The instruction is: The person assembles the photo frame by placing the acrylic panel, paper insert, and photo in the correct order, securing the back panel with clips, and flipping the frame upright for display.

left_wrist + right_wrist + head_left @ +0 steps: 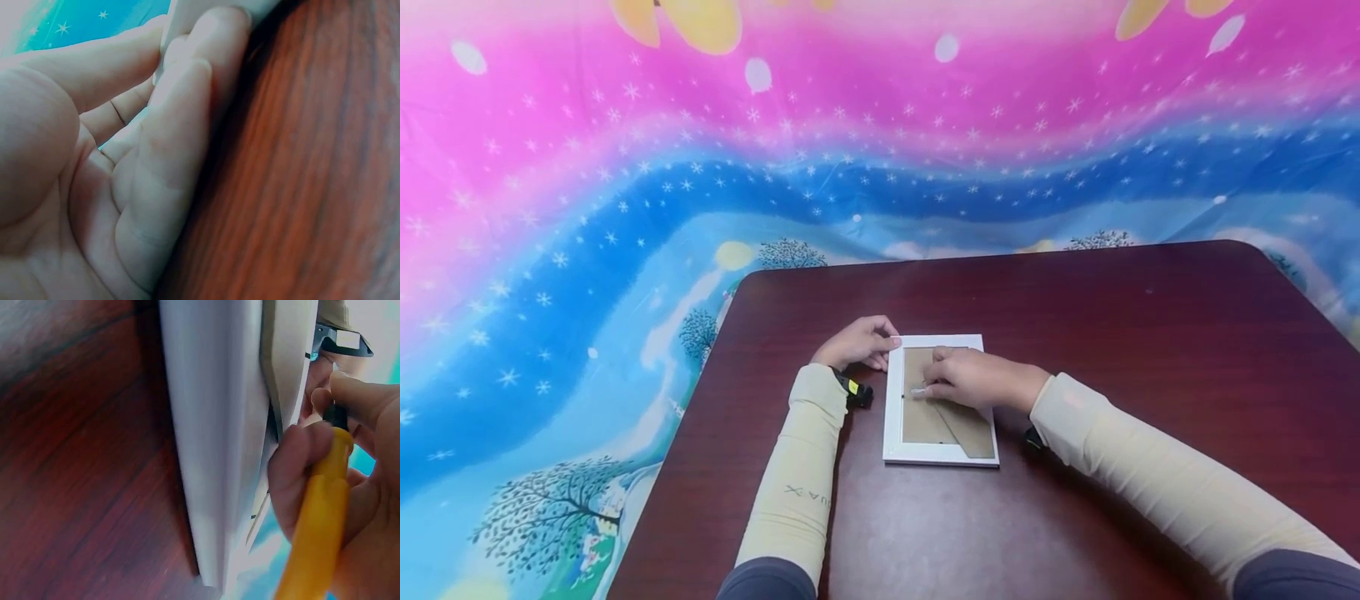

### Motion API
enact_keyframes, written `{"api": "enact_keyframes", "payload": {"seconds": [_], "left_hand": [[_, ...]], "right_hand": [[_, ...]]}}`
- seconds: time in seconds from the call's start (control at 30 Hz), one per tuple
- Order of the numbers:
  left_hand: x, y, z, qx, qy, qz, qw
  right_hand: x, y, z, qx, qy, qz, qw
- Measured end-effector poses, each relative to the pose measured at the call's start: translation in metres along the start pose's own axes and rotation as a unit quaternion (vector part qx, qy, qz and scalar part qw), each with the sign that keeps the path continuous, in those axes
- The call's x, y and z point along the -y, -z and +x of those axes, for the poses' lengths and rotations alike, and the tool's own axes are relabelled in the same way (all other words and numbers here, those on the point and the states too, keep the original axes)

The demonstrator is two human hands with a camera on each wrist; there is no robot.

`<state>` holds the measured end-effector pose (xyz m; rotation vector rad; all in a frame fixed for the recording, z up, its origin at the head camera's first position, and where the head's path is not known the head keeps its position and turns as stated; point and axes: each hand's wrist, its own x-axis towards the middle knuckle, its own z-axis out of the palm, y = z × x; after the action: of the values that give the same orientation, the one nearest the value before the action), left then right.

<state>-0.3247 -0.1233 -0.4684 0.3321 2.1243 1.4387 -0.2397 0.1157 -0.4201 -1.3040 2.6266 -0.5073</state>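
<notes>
A white picture frame [893,417] lies back up on the table, showing its brown backing board [917,425] and a slanting support leg [958,427]. At the frame's far left corner, my left hand [859,342] pinches the edge between thumb and fingers; the left wrist view shows the white frame edge [182,25] there. Over the backing, my right hand [973,377] grips a yellow-handled tool [322,509] like a screwdriver, with a black collar. Its thin pale tip [917,392] points toward the frame's left inner edge. From the head view the handle is hidden.
The dark red-brown table [1075,308] has rounded far corners. Behind it hangs a pink and blue patterned cloth [880,125]. A black wrist device [856,390] sits on the left wrist, close to the frame's left side.
</notes>
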Motion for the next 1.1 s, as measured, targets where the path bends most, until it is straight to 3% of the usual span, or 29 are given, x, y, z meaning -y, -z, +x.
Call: {"api": "enact_keyframes", "payload": {"seconds": [0.4,0.67,0.93,1.1], "left_hand": [[0.001,-0.001,0.000,-0.003,0.004,0.005,1.0000],[0.002,-0.001,-0.001,0.001,0.000,0.012,0.9999],[0.003,-0.002,-0.002,0.005,0.001,0.004,1.0000],[0.000,-0.003,-0.002,0.001,0.003,0.003,1.0000]], "right_hand": [[-0.008,0.001,-0.017,-0.004,-0.009,-0.021,1.000],[-0.007,0.014,-0.034,0.042,-0.033,-0.012,0.999],[-0.016,0.021,-0.048,-0.018,0.000,-0.067,0.998],[-0.020,0.027,-0.056,-0.043,0.014,-0.052,0.998]]}}
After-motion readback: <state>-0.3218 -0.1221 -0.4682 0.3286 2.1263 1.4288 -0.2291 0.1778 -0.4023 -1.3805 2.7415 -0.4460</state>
